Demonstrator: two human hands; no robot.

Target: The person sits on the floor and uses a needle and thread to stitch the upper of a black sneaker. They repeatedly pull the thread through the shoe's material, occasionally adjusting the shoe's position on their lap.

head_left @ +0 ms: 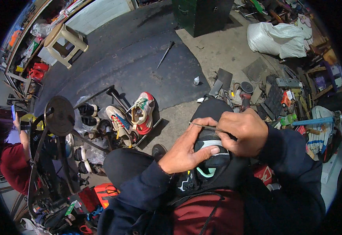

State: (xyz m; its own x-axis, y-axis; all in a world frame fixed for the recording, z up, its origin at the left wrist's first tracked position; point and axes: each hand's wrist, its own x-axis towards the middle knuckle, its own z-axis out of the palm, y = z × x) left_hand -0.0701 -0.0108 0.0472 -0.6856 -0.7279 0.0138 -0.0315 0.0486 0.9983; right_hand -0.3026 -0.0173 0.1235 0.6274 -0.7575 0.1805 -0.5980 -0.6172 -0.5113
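Observation:
A black shoe [214,164] with grey and mint-green trim rests on my lap, between my thighs. My left hand [184,152] is closed around it, the thumb pressed on its upper and the fingers reaching over the far side. In my right hand [244,131], fingers curled tight, is a thin pointed metal tool [203,126]. Its slim shaft points left, across the fingers of my left hand at the shoe's far end. My fist hides the tool's other end, so its exact kind does not show.
Red-and-cream sneakers [142,113] stand left of my knees, beside a black metal frame with a round plate [60,116]. A person [16,160] sits far left. An angle grinder [246,92] and scattered tools lie right; a metal rod [166,55] lies ahead.

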